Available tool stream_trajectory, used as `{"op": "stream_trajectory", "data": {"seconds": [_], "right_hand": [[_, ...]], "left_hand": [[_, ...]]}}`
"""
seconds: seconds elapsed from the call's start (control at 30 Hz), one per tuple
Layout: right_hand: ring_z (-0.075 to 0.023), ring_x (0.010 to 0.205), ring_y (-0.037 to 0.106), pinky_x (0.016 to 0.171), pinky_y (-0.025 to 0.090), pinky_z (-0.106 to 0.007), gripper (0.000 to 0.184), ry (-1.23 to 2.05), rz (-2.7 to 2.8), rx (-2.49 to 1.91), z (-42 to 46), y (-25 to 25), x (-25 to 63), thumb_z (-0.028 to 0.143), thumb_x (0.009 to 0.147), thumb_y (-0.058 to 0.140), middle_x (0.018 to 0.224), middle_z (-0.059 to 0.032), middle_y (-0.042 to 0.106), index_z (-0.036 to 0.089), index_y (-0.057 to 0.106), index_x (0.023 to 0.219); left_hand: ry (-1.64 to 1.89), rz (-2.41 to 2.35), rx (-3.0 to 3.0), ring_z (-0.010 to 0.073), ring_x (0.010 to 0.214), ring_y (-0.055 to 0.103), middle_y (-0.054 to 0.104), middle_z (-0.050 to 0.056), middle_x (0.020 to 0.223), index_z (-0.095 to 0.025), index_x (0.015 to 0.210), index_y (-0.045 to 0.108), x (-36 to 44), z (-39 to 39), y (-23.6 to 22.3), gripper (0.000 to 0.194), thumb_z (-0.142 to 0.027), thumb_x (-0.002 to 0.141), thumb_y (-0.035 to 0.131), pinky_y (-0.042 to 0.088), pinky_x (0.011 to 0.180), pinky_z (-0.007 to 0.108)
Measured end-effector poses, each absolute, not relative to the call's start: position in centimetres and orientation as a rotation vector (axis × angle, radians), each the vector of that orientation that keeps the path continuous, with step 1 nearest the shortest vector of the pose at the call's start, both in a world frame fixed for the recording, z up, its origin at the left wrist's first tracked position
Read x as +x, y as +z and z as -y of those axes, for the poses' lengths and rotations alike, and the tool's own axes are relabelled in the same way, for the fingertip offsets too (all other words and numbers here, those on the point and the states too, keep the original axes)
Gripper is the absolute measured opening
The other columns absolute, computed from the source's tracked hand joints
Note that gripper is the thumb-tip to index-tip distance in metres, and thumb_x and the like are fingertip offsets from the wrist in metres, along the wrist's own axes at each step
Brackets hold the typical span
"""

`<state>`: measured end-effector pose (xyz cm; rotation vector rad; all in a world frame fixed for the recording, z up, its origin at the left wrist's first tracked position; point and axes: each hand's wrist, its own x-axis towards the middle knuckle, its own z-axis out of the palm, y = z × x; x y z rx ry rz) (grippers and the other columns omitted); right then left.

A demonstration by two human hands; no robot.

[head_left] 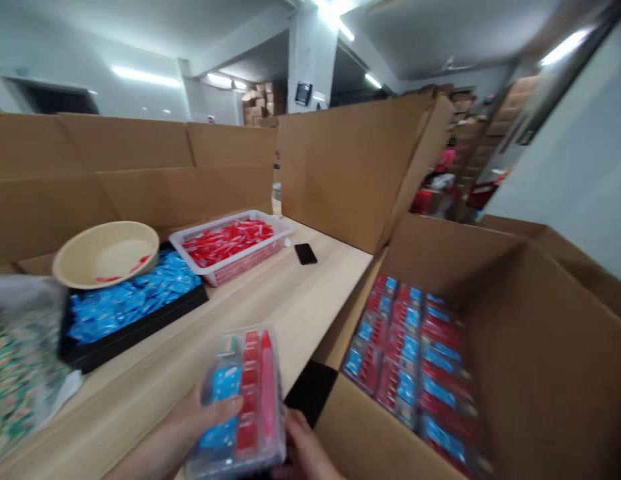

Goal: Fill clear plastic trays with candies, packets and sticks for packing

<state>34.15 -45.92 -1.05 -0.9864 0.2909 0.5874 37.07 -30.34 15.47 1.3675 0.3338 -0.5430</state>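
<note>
Holding a clear plastic pack (240, 407) in both hands, the person has the left hand (185, 433) on its lower left side, with the thumb pressed on the front, and the right hand (305, 450) on its lower edge. The two hands are not touching each other; the pack is clamped between them. It is lifted near the edge of a light wooden table (300, 300), just beside an open brown cardboard carton (540, 373). Inside the pack are blue sachets (223, 383) on one side, small red packets (249, 393) in the middle, and one long red stick-shaped item (267, 387) on the other side.

Inside the carton, many finished-looking red and blue packs (410, 360) lie in tidy rows. A flat black piece (310, 393) sits between the hands and the carton wall. On the table, to the left, a black tray (135, 333) is full of blue sachets (130, 293), and a round beige bowl (105, 253) rests partly over it. Behind them, a white plastic basket (250, 260) holds loose red items (227, 240), and a black phone (305, 253) lies beside it. A green patterned bag (20, 360) stands at the left edge. Tall brown cardboard sheets (140, 167) rise behind the table, and stacked cartons (260, 103) stand far back.
</note>
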Motion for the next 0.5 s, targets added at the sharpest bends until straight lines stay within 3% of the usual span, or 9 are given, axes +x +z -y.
{"op": "stream_trajectory", "data": {"seconds": [0.23,0.37,0.5], "right_hand": [[-0.0091,0.048,0.052,0.048,0.044,-0.024,0.045,0.699,-0.321,-0.996,48.3,-0.5,36.3,0.055,0.057,0.063,0.058,0.0032,0.051,0.015,0.051,0.073],[-0.0108,0.049,0.056,0.051,0.044,-0.024,0.038,0.843,-0.206,-1.076,50.1,-0.3,37.8,0.049,0.062,0.063,0.057,0.0004,0.056,0.013,0.055,0.073],[-0.0124,0.049,0.056,0.056,0.047,-0.031,0.040,0.932,-0.231,-0.900,49.3,-0.3,37.5,0.054,0.070,0.052,0.057,0.0008,0.055,0.015,0.049,0.080]], "left_hand": [[-0.673,-0.463,1.562,0.0254,0.088,0.061,0.066,-0.002,0.096,-0.033,0.123,0.033,37.4,30.9,16.8,0.082,-0.043,0.052,0.072,0.050,0.074,0.035],[-0.690,-0.479,1.569,0.0229,0.083,0.063,0.065,-0.002,0.099,-0.033,0.123,0.034,37.2,31.2,17.2,0.083,-0.041,0.050,0.074,0.052,0.070,0.032],[-0.622,-0.438,1.546,0.0247,0.081,0.063,0.066,0.001,0.097,-0.031,0.120,0.039,37.2,31.1,16.7,0.081,-0.043,0.048,0.074,0.052,0.069,0.033]]}}
